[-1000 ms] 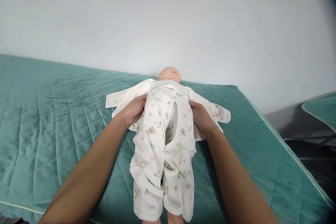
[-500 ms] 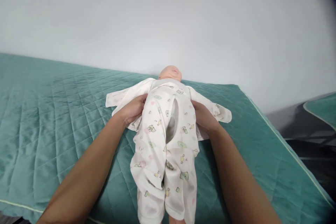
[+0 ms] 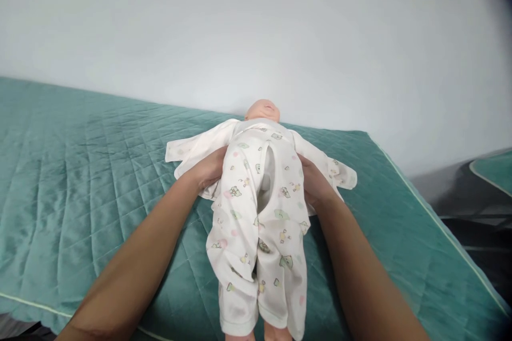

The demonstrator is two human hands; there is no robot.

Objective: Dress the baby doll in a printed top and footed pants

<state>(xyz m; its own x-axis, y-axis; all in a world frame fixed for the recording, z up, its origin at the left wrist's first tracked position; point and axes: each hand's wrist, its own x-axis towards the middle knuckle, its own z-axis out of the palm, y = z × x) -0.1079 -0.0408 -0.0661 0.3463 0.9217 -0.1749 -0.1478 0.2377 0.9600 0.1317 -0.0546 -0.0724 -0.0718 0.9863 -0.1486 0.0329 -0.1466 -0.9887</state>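
Note:
A baby doll [image 3: 262, 110] lies on its back on the teal quilted mattress [image 3: 80, 170], head toward the wall. It wears a white printed romper [image 3: 256, 224] that gapes open down the front. My left hand [image 3: 208, 170] grips the doll's left side at the waist, fingers tucked under the cloth. On the other side my right hand [image 3: 314, 184] holds the torso the same way, fingers partly hidden behind the romper. The empty sleeves spread out to both sides.
A pale wall [image 3: 256, 37] runs behind the mattress. The mattress's right edge [image 3: 420, 208] drops to a dark floor, where another teal pad [image 3: 494, 176] shows at the far right. The near edge [image 3: 24, 301] has a light piping.
The doll and both hands have shifted slightly right and toward me in the picture. My grip on its sides is the same.

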